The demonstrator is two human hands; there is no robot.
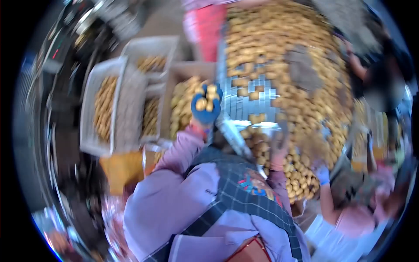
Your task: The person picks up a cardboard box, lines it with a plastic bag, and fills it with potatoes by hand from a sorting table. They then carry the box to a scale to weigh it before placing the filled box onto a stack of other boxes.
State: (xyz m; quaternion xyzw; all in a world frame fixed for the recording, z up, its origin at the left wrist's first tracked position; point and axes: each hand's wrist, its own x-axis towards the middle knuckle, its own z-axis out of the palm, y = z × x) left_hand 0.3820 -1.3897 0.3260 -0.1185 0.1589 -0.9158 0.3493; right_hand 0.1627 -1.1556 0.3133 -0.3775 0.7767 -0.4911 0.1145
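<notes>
My left hand (206,115), in a blue glove, is curled around several small roundish yellow-brown pieces (201,104) whose exact kind I cannot make out. It is over the right side of a brown box (192,68) that holds more of them. My right hand (279,142), in a greyish glove, is smeared by motion over the near part of the sorting table. Its fingers are too blurred to read. Around it lie many loose yellow-brown pieces (266,32), and bare metal slats (251,105) show between my hands.
White crates (118,94) with similar pieces stand at left, beside a yellow-orange container (122,170). A brown clump (303,67) lies on the pile. A co-worker's blue-gloved hand (322,173) is at the table's right edge; other people stand at the far and right sides.
</notes>
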